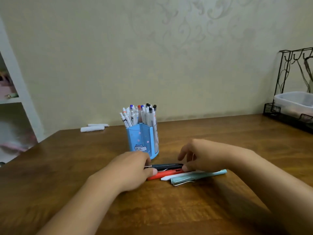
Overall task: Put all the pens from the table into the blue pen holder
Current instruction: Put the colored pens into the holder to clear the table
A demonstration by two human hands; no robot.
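Observation:
A blue pen holder (143, 141) stands in the middle of the wooden table (67, 167), packed with several white pens. Just in front of it lie a black pen (167, 166), a red pen (162, 174), a white pen (177, 175) and a light blue pen (198, 176), side by side. My left hand (130, 170) pinches the black pen's left end by its clip. My right hand (201, 158) holds the same pen's right end with thumb and fingers.
Two white rolled objects (94, 127) lie at the table's far left edge. A black wire rack (291, 92) with a clear plastic box (294, 102) stands at the far right. A white shelf unit (15, 102) is to the left, off the table.

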